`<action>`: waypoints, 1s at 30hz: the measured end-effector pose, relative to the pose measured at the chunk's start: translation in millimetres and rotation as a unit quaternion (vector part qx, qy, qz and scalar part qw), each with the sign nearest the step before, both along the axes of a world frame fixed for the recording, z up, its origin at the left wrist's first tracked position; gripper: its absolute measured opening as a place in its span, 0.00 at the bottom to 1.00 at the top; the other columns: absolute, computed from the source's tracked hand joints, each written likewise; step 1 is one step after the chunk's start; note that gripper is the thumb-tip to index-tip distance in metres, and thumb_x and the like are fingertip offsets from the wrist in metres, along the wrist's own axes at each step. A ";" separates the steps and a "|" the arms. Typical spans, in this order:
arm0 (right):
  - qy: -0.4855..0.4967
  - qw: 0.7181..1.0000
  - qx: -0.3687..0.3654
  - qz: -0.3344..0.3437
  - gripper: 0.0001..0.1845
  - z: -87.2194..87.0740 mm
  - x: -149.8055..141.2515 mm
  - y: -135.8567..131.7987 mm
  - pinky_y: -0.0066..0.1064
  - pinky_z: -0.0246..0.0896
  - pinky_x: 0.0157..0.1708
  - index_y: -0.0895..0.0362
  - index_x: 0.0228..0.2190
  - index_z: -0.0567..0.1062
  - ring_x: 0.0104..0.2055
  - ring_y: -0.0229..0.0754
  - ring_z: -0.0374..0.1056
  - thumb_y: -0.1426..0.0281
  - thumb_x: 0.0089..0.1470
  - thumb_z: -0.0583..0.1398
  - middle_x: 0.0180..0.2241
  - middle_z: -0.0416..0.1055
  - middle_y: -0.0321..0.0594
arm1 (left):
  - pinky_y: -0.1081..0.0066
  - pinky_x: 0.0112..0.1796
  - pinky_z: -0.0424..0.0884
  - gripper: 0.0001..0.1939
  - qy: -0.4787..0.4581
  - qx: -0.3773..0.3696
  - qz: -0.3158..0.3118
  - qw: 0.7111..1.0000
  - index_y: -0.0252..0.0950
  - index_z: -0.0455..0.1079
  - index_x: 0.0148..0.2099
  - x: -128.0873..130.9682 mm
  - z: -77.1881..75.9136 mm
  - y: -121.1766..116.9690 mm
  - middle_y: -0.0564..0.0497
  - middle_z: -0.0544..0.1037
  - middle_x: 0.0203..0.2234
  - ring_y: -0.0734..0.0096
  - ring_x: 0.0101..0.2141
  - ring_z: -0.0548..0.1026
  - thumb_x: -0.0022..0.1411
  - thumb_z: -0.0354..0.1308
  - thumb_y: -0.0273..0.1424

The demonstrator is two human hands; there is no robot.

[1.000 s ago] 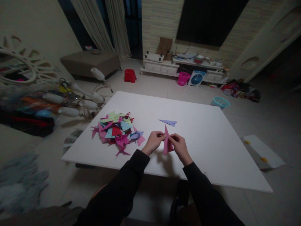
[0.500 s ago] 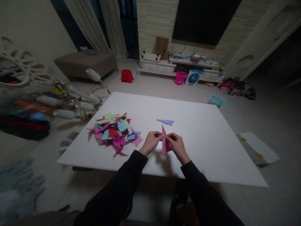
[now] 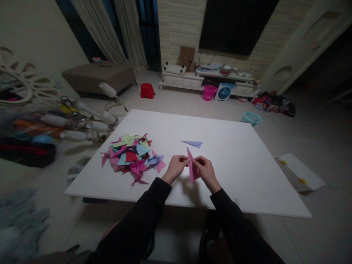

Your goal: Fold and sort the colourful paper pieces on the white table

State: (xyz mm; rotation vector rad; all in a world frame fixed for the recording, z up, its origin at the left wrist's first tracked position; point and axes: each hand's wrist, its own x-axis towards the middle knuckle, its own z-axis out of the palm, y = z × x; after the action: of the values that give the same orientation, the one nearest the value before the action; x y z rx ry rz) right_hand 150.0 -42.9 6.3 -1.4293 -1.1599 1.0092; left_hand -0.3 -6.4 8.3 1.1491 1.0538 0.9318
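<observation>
A folded pink paper piece [image 3: 192,169] with a pointed tip stands upright between my hands, just above the white table [image 3: 247,176]. My left hand [image 3: 176,168] pinches its left edge with closed fingers. My right hand [image 3: 205,171] pinches its right side, fingers closed too. A flat folded lilac paper piece [image 3: 193,143] lies on the table a little beyond my hands. To the left sits a heap of several folded coloured papers [image 3: 132,156] in pink, green, blue and red.
The white table is low and stands on a tiled floor. Left of it are white lamp parts [image 3: 90,121] and clutter. Beyond are a red stool [image 3: 147,90], a pink basket [image 3: 208,92], a teal basket [image 3: 251,118] and a TV stand [image 3: 209,77]. Flat white board [image 3: 299,171] lies right.
My hands stay pinched on the pink paper and have barely shifted on the table. The camera view has drifted slightly.
</observation>
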 end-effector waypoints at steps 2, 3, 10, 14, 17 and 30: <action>-0.004 1.000 0.001 -0.003 0.10 -1.6 1.3 1.6 0.33 0.61 0.33 0.56 0.25 0.77 0.29 0.42 0.67 0.62 0.49 0.65 0.25 0.75 0.38 | 0.69 0.32 0.68 0.16 -0.004 -0.003 -0.002 1.000 0.30 0.77 0.29 1.2 -0.8 2.3 0.47 0.77 0.22 0.69 0.26 0.73 0.48 0.71 0.40; -0.005 1.000 0.001 -0.003 0.10 -2.8 1.9 2.5 0.33 0.61 0.33 0.56 0.25 0.77 0.29 0.42 0.67 0.61 0.49 0.65 0.25 0.75 0.38 | 0.69 0.32 0.68 0.16 -0.005 -0.003 -0.004 1.000 0.30 0.77 0.29 1.6 -1.3 3.5 0.47 0.77 0.22 0.69 0.26 0.73 0.48 0.71 0.39; 0.000 1.000 0.005 0.003 0.10 -7.0 1.1 5.8 0.33 0.60 0.33 0.56 0.25 0.77 0.29 0.41 0.67 0.62 0.50 0.65 0.25 0.74 0.38 | 0.69 0.33 0.68 0.14 -0.004 0.001 -0.003 1.000 0.30 0.77 0.30 1.1 -4.6 6.6 0.46 0.78 0.24 0.69 0.27 0.74 0.50 0.69 0.38; 0.001 1.000 0.004 0.001 0.10 -4.2 -1.2 2.8 0.33 0.61 0.33 0.56 0.25 0.77 0.29 0.41 0.67 0.62 0.50 0.65 0.25 0.75 0.38 | 0.69 0.32 0.68 0.14 -0.003 0.002 0.001 1.000 0.30 0.77 0.28 -0.1 -2.2 4.2 0.47 0.77 0.22 0.69 0.26 0.73 0.49 0.70 0.38; -0.007 1.000 0.008 0.003 0.10 -2.4 -1.6 -0.1 0.33 0.62 0.33 0.56 0.26 0.77 0.29 0.42 0.68 0.62 0.50 0.64 0.26 0.76 0.38 | 0.69 0.32 0.68 0.15 -0.001 -0.002 0.005 1.000 0.30 0.77 0.28 -0.8 0.8 1.6 0.48 0.77 0.21 0.69 0.26 0.73 0.48 0.71 0.39; -0.004 1.000 0.002 0.006 0.10 -1.6 -1.3 -3.7 0.34 0.63 0.34 0.56 0.26 0.78 0.30 0.43 0.69 0.62 0.50 0.65 0.26 0.76 0.39 | 0.69 0.32 0.67 0.14 0.000 0.003 -0.004 1.000 0.30 0.77 0.30 -3.2 3.0 -2.8 0.47 0.77 0.22 0.69 0.26 0.73 0.50 0.70 0.38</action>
State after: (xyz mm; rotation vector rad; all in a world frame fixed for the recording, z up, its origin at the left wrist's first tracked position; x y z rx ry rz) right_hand 148.6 -46.5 4.8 -1.4263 -1.1769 1.0083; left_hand -3.5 -9.1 11.3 1.1572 1.0460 0.9305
